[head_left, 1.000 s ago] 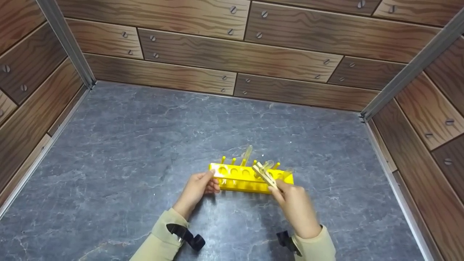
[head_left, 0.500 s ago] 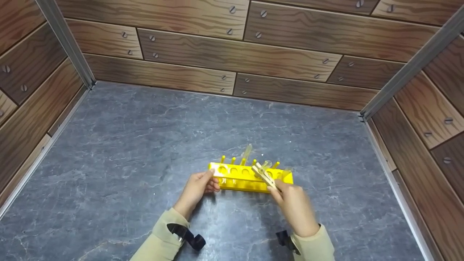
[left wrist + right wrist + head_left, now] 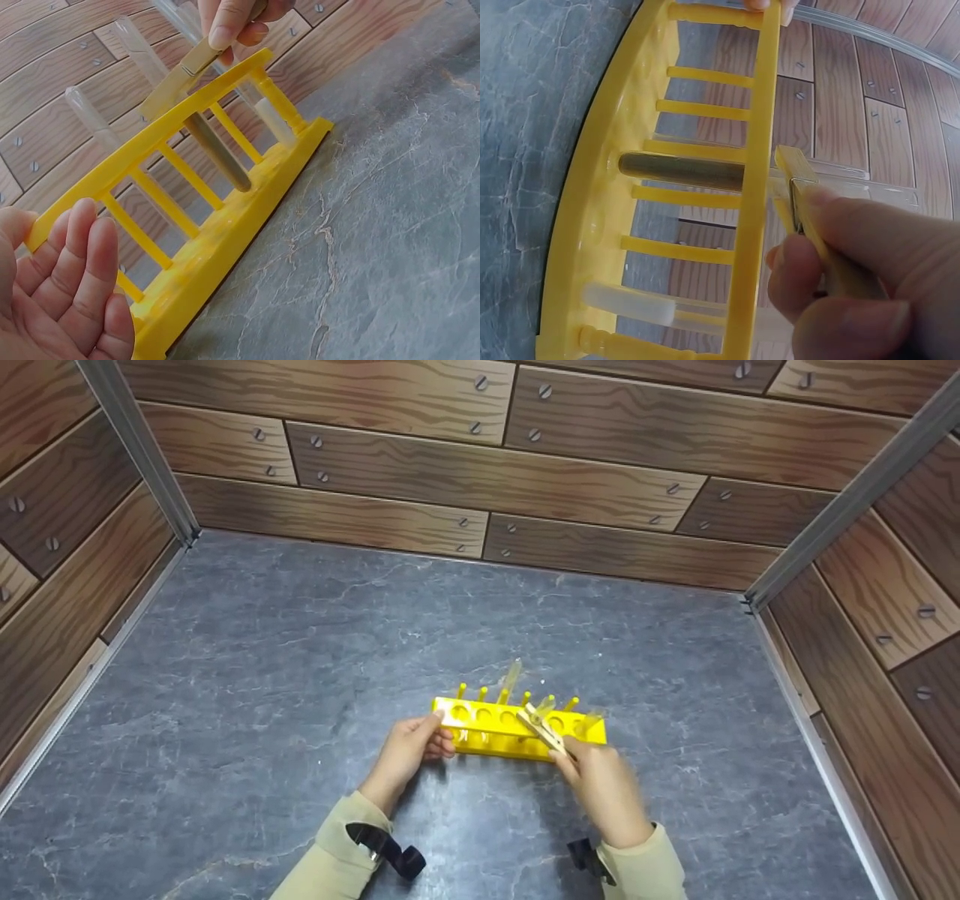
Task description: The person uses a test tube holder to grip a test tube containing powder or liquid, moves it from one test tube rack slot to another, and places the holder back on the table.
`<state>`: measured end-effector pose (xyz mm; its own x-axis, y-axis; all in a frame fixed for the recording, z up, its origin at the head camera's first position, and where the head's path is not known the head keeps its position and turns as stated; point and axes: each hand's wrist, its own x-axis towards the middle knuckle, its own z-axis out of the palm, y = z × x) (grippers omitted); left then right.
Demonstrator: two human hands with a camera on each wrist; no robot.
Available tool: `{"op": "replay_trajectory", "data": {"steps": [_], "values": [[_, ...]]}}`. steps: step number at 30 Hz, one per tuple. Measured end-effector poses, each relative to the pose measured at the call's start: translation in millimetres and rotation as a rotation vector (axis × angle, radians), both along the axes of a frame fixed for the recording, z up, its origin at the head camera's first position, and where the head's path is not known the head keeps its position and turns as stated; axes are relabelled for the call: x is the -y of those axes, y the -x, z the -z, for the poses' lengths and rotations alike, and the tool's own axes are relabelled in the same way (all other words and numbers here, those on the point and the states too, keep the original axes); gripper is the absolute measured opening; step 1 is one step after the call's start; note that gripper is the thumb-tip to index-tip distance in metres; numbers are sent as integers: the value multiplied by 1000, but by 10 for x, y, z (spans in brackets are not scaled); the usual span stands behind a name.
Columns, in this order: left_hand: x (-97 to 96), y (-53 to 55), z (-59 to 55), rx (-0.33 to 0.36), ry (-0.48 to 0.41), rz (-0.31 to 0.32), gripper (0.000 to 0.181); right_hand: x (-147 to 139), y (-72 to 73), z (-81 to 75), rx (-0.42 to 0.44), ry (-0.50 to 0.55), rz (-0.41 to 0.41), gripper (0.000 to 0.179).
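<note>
A yellow test tube rack [image 3: 491, 727] stands on the table. My left hand [image 3: 409, 746] holds the left end of its top board, thumb above and fingers beneath. My right hand [image 3: 604, 787] grips a wooden test tube clamp [image 3: 541, 729] over the rack. The clamp's jaws are round the upper part of a test tube with dark contents [image 3: 217, 154], which passes down through a hole in the top board. Its rounded bottom is at the rack's base in the left wrist view. Another tube with whitish contents [image 3: 626, 302] sits in the hole near the right end.
A clear tube [image 3: 514, 671] stands at the rack's rear, rounded end up, along a row of yellow pegs [image 3: 462, 690]. Grey marbled tabletop [image 3: 300, 660] surrounds the rack. Wood-patterned walls [image 3: 375, 502] enclose the back and sides.
My right hand has shifted slightly left, carrying the clamp and the dark tube with it. The left hand and the rack have stayed in place.
</note>
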<state>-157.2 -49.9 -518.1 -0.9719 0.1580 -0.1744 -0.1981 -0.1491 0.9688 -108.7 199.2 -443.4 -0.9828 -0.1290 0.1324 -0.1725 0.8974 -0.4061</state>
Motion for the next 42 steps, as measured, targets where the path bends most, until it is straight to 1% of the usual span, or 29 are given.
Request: {"op": "replay_trajectory", "data": {"steps": [6, 14, 23, 31, 42], "values": [[-1, 0, 11, -8, -14, 6, 42, 1, 9, 12, 25, 8, -5, 16], [-3, 4, 8, -2, -6, 4, 42, 2, 15, 23, 15, 8, -8, 14], [-2, 0, 7, 0, -23, 10, 42, -22, 23, 45, -35, -15, -16, 13], [0, -6, -1, -6, -10, 3, 42, -45, 18, 49, -123, -42, -50, 21], [2, 10, 13, -1, -6, 3, 42, -52, 14, 30, -154, -55, -61, 22]]}}
